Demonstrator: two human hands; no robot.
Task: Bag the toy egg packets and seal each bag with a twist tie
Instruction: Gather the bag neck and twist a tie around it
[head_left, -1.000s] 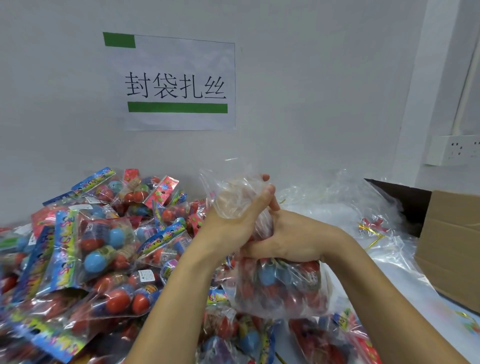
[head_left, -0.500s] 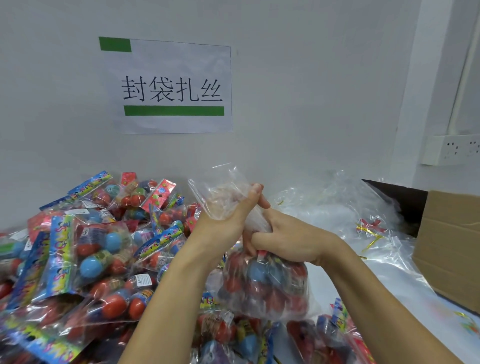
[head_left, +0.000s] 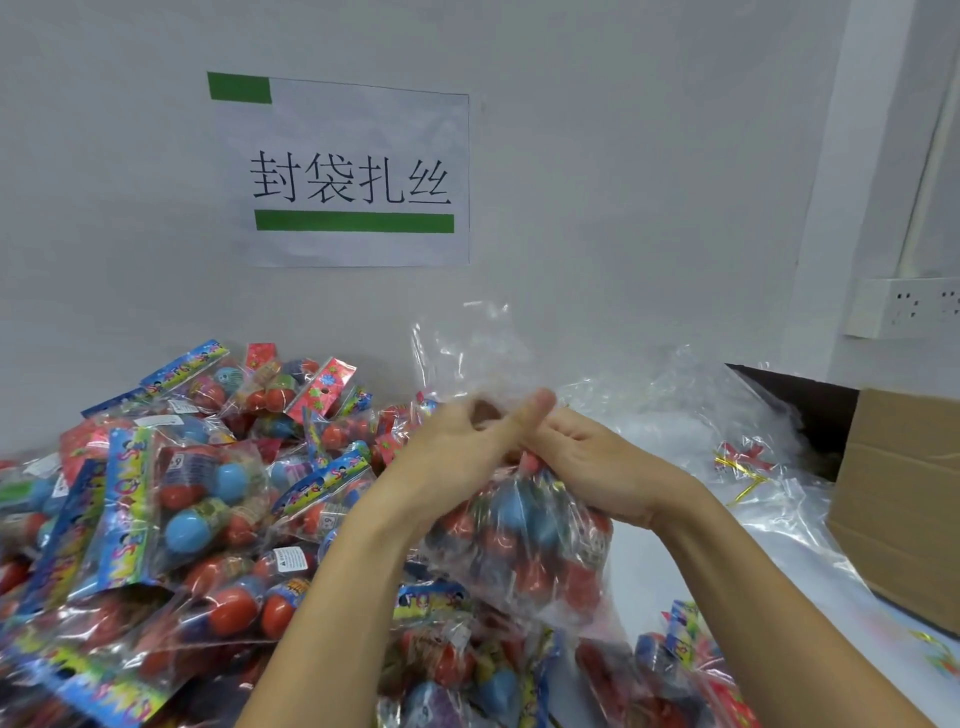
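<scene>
Clear plastic forms the bag (head_left: 519, 540) held at the centre of the view, above the counter (head_left: 779, 587); it is loaded with red and blue toy egg packets, and its gathered neck is clamped between both hands. Left hand (head_left: 457, 452): the grip is closed round the neck from the left, with the thumb extended upward and to the right across the gather. Right hand (head_left: 597, 467): the grip is closed on the neck from the right, just above the filled body of the bag, fingers curled inward and touching the left thumb. Loose film above the gather fans upward toward the wall. Whether a twist tie is already on the neck cannot be told, as the fingers cover that area. A large heap of toy egg packets (head_left: 182, 493) with coloured header cards covers the left part of the counter and reaches under the forearms; more packets lie at the lower right. Empty clear bags (head_left: 691, 415) are piled behind the right hand, and gold twist ties (head_left: 743, 473) lie on the film beside them. A cardboard box (head_left: 904, 499) stands at the right edge. A paper sign (head_left: 353, 171) with green bars and black characters is fixed to the wall, and a white socket strip (head_left: 904, 306) is mounted at the far right.
</scene>
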